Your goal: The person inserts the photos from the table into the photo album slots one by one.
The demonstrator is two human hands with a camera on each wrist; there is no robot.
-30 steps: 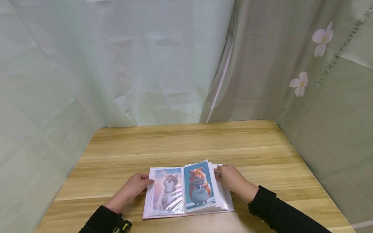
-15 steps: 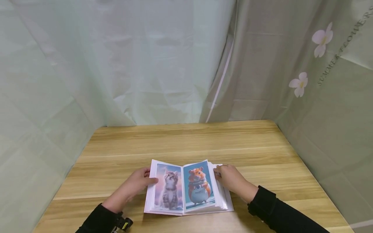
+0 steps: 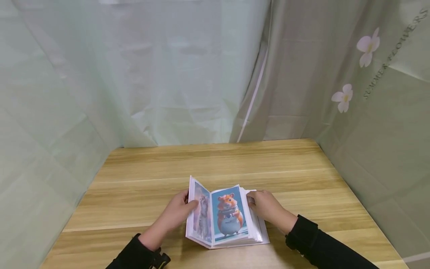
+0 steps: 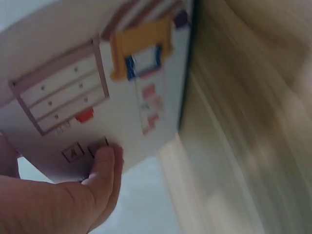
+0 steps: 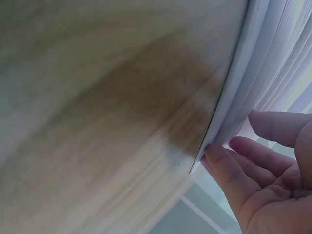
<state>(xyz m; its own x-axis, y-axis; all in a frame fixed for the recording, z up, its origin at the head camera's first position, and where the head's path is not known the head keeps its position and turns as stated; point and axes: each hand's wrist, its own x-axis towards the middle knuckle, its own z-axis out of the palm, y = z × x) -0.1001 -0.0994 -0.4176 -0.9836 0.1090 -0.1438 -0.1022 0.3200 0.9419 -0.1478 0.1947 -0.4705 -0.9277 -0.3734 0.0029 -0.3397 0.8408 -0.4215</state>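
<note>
A small photo album (image 3: 256, 224) lies spread on the table, its left side tilted up steeply. A kitten picture (image 3: 203, 215) shows on the raised left page. On the right page is a hamster picture (image 3: 230, 216) over a stack of sleeves. My left hand (image 3: 174, 212) pinches the left cover's outer edge, thumb inside and fingers behind. In the left wrist view, the cover's outside (image 4: 63, 78) carries a printed dresser and other drawings. At the right edge, my right hand (image 3: 267, 206) grips the back cover and page edges between thumb and fingers (image 5: 226, 170).
The wooden table (image 3: 215, 160) extends behind and to both sides of the album. Pale green curtains (image 3: 184, 74) hang along its back and sides. White flowers and lettering are printed on the right curtain (image 3: 376, 149).
The left hand has lifted the album's left cover and swung it up and to the right, tilting the kitten page inward. My right hand has stayed at the right edge.
</note>
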